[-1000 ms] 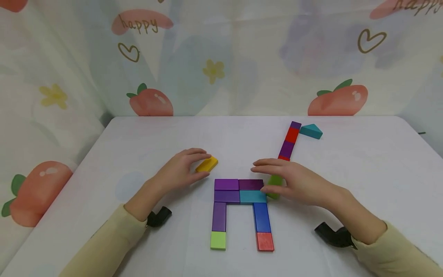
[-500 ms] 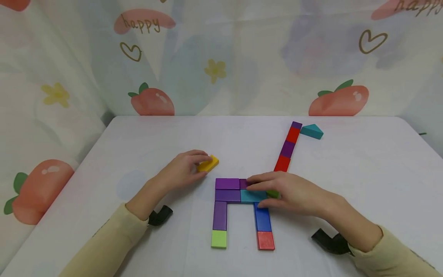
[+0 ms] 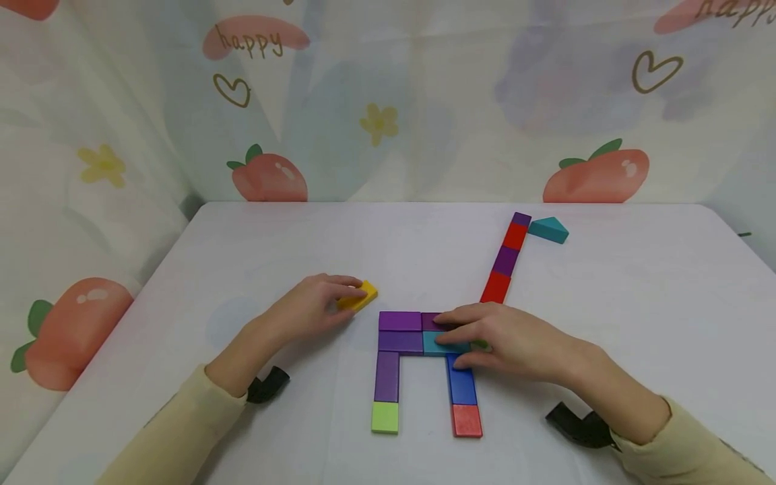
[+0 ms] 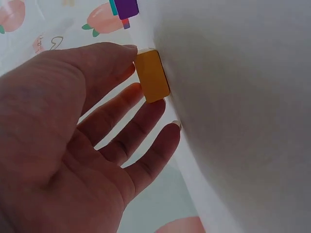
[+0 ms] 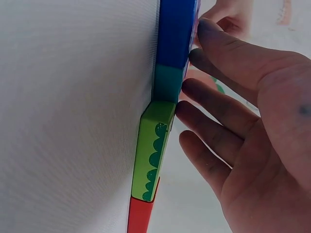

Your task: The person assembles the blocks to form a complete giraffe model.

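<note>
Between thumb and fingers, my left hand (image 3: 312,306) pinches a yellow block (image 3: 366,295) at the table surface, left of the block figure. The left wrist view shows the thumb and fingers at one end of that yellow block (image 4: 152,77). My right hand (image 3: 524,343) lies with extended fingers over the figure's right side. Its fingertips touch the dark purple block (image 3: 428,320) and teal block (image 3: 431,344), and its thumb is at the blue block (image 3: 463,384). A green block (image 5: 151,153) with dark scallops, mostly hidden in the head view, joins the teal corner.
From the green block a row with red (image 3: 496,287) and purple blocks (image 3: 506,261) slants up to a teal triangle (image 3: 548,230). Two legs end in a light green block (image 3: 384,417) and a red one (image 3: 467,421). A patterned curtain (image 3: 436,101) hangs behind the white table (image 3: 291,236).
My right hand has moved left and nearer, from beside the green block onto the figure's right side. My left hand has drawn slightly back and left with the yellow block.
</note>
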`<state>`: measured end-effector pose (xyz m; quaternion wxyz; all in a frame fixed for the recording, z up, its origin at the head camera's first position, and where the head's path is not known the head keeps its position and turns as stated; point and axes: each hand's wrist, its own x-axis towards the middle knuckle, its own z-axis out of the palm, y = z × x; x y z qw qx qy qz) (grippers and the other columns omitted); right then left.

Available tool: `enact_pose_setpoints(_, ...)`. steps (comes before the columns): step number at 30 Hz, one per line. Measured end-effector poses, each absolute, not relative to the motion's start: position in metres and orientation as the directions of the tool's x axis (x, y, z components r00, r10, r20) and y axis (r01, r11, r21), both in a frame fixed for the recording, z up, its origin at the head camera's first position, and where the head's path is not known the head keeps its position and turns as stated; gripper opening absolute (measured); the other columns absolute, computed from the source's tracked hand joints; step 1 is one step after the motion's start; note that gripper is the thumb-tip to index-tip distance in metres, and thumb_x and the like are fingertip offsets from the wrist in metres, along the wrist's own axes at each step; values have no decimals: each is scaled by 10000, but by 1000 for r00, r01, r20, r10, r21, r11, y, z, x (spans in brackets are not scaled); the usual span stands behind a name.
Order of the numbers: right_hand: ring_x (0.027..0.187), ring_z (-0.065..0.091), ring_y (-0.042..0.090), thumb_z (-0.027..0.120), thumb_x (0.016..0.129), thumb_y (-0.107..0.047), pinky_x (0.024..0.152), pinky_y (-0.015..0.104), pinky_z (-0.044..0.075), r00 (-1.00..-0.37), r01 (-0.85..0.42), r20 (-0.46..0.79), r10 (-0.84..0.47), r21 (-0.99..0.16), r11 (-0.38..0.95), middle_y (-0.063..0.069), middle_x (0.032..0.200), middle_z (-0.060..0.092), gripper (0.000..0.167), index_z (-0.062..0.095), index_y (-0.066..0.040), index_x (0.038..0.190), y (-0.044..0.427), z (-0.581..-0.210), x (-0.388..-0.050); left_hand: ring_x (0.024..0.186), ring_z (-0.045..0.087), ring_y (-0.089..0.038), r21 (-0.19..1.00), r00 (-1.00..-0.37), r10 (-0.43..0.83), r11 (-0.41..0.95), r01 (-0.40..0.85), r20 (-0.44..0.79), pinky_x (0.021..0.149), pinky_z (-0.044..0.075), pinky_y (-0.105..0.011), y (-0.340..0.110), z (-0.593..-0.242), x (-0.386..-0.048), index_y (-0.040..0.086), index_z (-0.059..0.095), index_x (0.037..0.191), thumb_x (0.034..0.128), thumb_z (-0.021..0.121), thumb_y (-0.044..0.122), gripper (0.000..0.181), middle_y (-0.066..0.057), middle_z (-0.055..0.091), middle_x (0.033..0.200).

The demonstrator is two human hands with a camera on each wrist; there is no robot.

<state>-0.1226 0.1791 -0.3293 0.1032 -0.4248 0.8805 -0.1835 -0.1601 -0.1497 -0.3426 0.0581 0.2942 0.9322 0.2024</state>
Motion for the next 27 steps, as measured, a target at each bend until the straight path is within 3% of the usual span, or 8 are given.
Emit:
enact_pose_setpoints(7,1264,572,282,770,916,-267,956,439,529,-617,-714,-23,-786,-404,572,54,1383,602,377,728,-168,1277,179,-330,-122,1255,567,-300,409,-798,602,728,551,4,1045,461,-462,-157,-343,-152,90,710,1286,939,721,114,348,-67,618,1372)
enact_pose_setpoints(27,1249,582,279,776,911,-245,951,434,532,-609,-729,0,-793,-393,560,56,1375,607,369,733,-163,1268,179,-330,-121,1224,579,-258,421,-718,695,646,637,19,990,509,-412,-170,-344,-130,126,720,1277,924,738,93,355,-22,616,1378)
